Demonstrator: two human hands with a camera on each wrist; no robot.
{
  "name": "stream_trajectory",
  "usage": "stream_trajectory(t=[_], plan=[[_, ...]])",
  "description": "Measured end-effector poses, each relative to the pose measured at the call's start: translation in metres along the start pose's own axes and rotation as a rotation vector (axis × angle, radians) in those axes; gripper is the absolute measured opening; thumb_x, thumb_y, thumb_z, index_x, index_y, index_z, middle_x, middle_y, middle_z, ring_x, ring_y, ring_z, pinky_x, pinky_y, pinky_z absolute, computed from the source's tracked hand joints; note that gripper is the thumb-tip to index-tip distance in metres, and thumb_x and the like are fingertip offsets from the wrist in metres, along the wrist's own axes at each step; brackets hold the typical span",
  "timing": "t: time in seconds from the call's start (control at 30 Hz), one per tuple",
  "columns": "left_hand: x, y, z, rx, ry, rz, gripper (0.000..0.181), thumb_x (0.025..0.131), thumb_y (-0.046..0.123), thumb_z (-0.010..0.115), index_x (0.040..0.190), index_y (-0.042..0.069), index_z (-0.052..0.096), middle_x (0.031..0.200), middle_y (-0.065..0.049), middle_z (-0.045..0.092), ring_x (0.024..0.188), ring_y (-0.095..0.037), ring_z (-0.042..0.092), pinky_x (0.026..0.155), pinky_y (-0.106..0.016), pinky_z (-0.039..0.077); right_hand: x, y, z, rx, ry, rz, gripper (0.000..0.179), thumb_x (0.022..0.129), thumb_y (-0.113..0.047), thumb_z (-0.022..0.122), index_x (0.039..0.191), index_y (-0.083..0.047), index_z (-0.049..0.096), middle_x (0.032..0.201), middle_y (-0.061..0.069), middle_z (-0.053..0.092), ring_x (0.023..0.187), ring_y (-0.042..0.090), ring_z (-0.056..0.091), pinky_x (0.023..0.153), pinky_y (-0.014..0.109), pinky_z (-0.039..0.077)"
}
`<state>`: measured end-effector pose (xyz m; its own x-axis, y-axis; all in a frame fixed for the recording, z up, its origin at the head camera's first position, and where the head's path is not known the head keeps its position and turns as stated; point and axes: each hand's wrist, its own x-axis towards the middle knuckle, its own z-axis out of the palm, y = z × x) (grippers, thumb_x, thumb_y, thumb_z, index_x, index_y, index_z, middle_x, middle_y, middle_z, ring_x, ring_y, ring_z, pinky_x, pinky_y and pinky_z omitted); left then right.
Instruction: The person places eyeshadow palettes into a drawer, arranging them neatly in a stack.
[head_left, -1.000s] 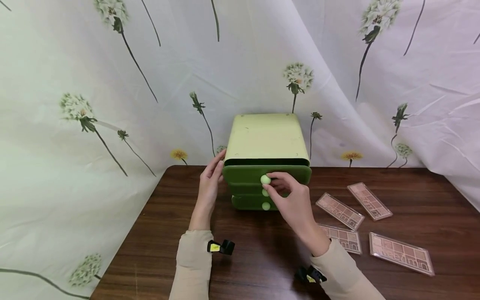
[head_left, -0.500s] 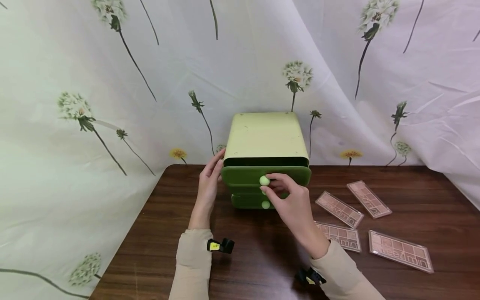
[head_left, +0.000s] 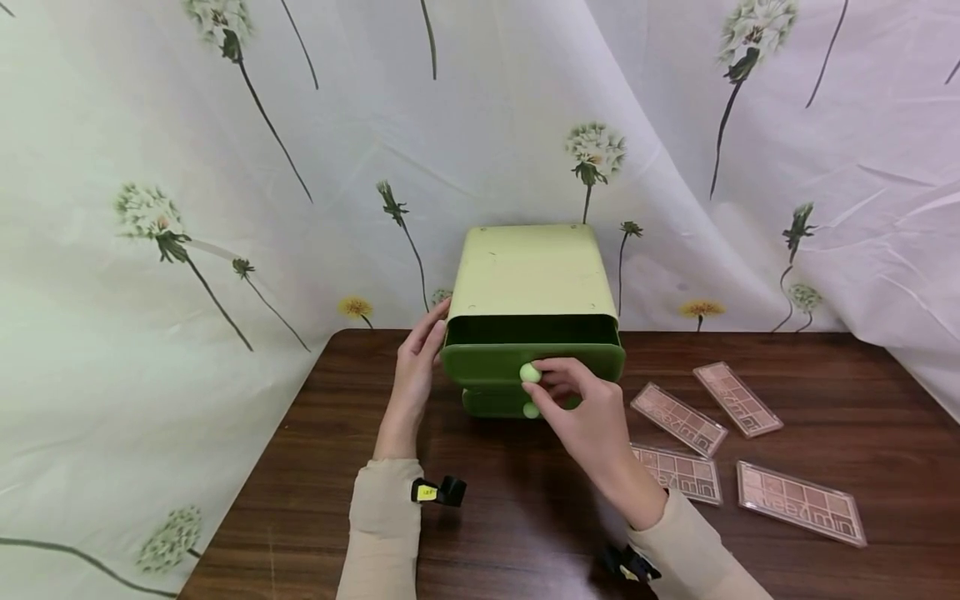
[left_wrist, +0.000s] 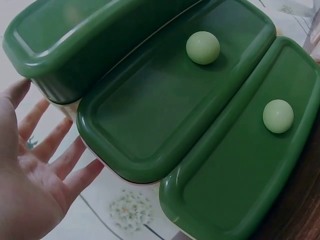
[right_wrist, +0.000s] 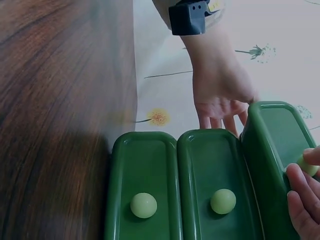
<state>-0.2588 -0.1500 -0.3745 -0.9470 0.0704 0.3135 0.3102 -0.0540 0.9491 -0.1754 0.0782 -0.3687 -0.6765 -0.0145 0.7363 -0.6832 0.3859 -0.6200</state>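
Observation:
A small drawer cabinet [head_left: 534,271] with a pale yellow-green shell and three dark green drawers stands at the back of the table. Its top drawer [head_left: 480,364] is partly pulled out, and a dark gap shows above the front. My right hand [head_left: 592,412] pinches that drawer's round light green knob [head_left: 530,372] between thumb and fingers. My left hand [head_left: 416,371] rests against the cabinet's left side with fingers extended, as the left wrist view also shows. The middle drawer [left_wrist: 145,110] and bottom drawer [left_wrist: 235,165] are closed, each with its own round knob.
Several flat clear-lidded makeup palettes lie right of the cabinet, among them one palette [head_left: 801,502] nearest the front right and another [head_left: 738,399] farther back. The dark wooden table [head_left: 322,433] meets a white floral cloth [head_left: 300,125] behind.
The top drawer has slid farther out toward me, with my right hand pulling its knob. The gap under the cabinet's top has widened. My left hand has stayed at the side.

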Motion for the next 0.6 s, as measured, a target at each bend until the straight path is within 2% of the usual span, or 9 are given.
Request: stream_trajectory(t=[0.2,0.4,0.5,0.6], plan=[[-0.001,0.001,0.001,-0.025,-0.024,0.027,0.042,0.106,0.032,0.047,0.147,0.021,0.05,0.147,0.003,0.047,0.132,-0.015,0.046,0.105,-0.044,0.041,-0.005,-0.003,-0.005,-0.013,-0.007,-0.044,0.029,0.08,-0.003,0.082,0.106,-0.012,0.072,0.088,-0.002,0.073,0.071,0.008,0.068,0.063,0.02,0.054],[0.001,0.002,0.002,-0.02,-0.022,0.024,0.043,0.105,0.034,0.049,0.147,0.023,0.051,0.145,0.004,0.048,0.126,-0.017,0.051,0.101,-0.045,0.043,-0.009,-0.008,-0.009,0.001,-0.018,-0.05,0.029,0.081,-0.002,0.081,0.107,-0.013,0.072,0.088,-0.003,0.073,0.072,0.009,0.068,0.064,0.02,0.054],[0.0,0.002,0.002,-0.025,-0.013,0.018,0.043,0.106,0.033,0.048,0.147,0.021,0.05,0.145,0.002,0.048,0.124,-0.019,0.053,0.099,-0.043,0.045,-0.011,-0.01,-0.01,0.002,-0.032,-0.043,0.029,0.082,-0.002,0.081,0.107,-0.013,0.072,0.086,-0.002,0.073,0.071,0.009,0.068,0.064,0.02,0.054],[0.0,0.002,0.002,-0.046,-0.011,0.016,0.043,0.106,0.031,0.048,0.148,0.019,0.05,0.146,0.001,0.048,0.123,-0.019,0.053,0.096,-0.035,0.048,-0.013,-0.013,-0.01,0.002,-0.037,-0.044,0.028,0.081,-0.002,0.081,0.105,-0.013,0.072,0.085,-0.002,0.073,0.07,0.008,0.068,0.062,0.019,0.054]])
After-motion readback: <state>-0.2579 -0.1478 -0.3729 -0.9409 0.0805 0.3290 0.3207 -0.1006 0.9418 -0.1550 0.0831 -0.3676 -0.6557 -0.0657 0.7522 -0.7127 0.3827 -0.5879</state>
